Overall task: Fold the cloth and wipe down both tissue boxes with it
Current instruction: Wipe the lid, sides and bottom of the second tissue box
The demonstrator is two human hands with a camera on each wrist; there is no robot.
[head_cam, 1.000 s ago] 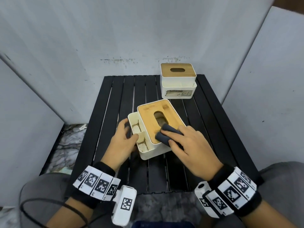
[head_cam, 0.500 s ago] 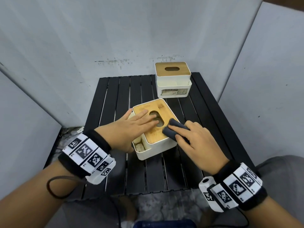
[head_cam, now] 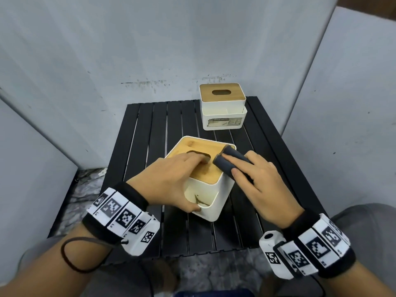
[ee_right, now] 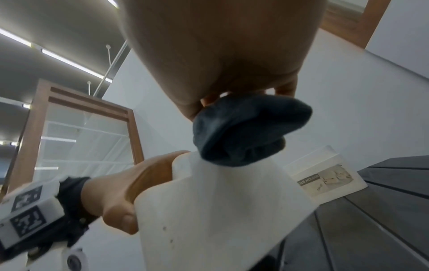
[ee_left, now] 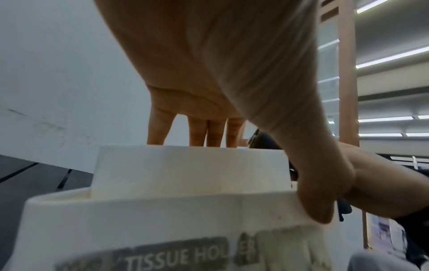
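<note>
The near tissue box [head_cam: 216,200] is white with a wooden lid [head_cam: 199,150] and stands mid-table, turned at an angle. My left hand [head_cam: 182,179] lies over the lid with fingertips in the slot. Its thumb [ee_left: 320,201] hooks the front compartment rim of the box [ee_left: 162,210]. My right hand [head_cam: 257,181] pinches the folded dark grey cloth [head_cam: 227,168] and presses it on the lid's right edge. In the right wrist view the cloth [ee_right: 243,132] is bunched on the box's top corner [ee_right: 220,201]. The far tissue box [head_cam: 222,112] stands untouched.
The black slatted table [head_cam: 171,125] is small, with grey partition walls close on the left, back and right. The far box stands at its back right corner. My knees are just below the table's front edge.
My left hand moved from the box's left side onto the lid and now holds it by slot and front rim. The box turned. The cloth slid toward the lid's far right corner.
</note>
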